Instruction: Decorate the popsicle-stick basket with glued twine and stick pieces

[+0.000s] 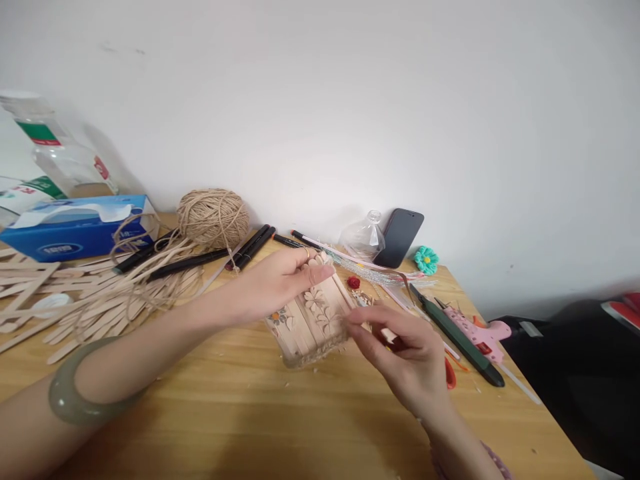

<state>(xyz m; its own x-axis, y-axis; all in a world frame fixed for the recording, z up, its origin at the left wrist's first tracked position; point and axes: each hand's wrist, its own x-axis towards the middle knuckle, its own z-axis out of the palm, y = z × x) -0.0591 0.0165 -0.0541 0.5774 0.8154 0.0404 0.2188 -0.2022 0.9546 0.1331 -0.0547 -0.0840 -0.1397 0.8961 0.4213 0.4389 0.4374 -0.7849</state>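
Observation:
My left hand (285, 280) is closed around the upper part of a small container covered in wooden craft sticks (320, 313), held tilted above the table. Pale wooden flower shapes decorate its side, along with a grey flower with an orange centre (277, 315). A fringe of small bits runs along its lower edge. At the container's right edge, the thumb and forefinger of my right hand (400, 353) are pinched together. What lies between those fingertips is hidden. Just beyond, a small red rose (353, 283) rests on the table.
On the left are loose craft sticks (95, 313), a blue box (75, 230) and a twine ball (214, 219). Black markers (253, 247), a clear glass piece (367, 237) and a phone (400, 237) stand behind. To the right lie a green-handled tool (465, 340) and a pink glue gun (483, 333).

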